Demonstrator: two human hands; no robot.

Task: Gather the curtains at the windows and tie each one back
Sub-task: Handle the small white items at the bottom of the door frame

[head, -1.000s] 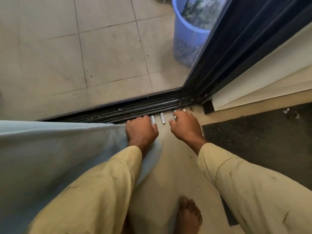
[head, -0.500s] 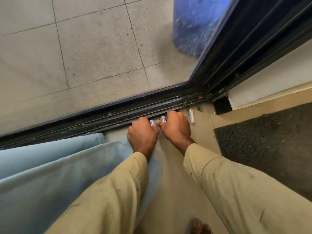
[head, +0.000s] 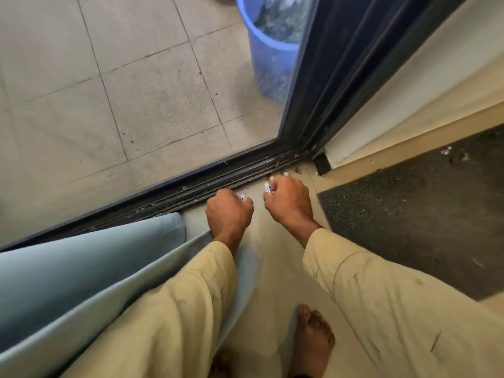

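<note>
Head view: left hand [head: 229, 214] grips one battery [head: 242, 198], right hand [head: 289, 201] another battery [head: 268, 188]; blue bucket [head: 270, 64] holds greenish debris [head: 278, 20]

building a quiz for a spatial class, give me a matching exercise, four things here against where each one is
Things: 1 round blue plastic bucket; 2 dark grey bristly doormat; 3 pale blue fabric curtain; 4 small white cylindrical battery.
Places: A pinched in the right hand; B beyond the glass door; C left of the left hand; D right of the right hand.
Pairs: 1-B; 2-D; 3-C; 4-A.
</note>
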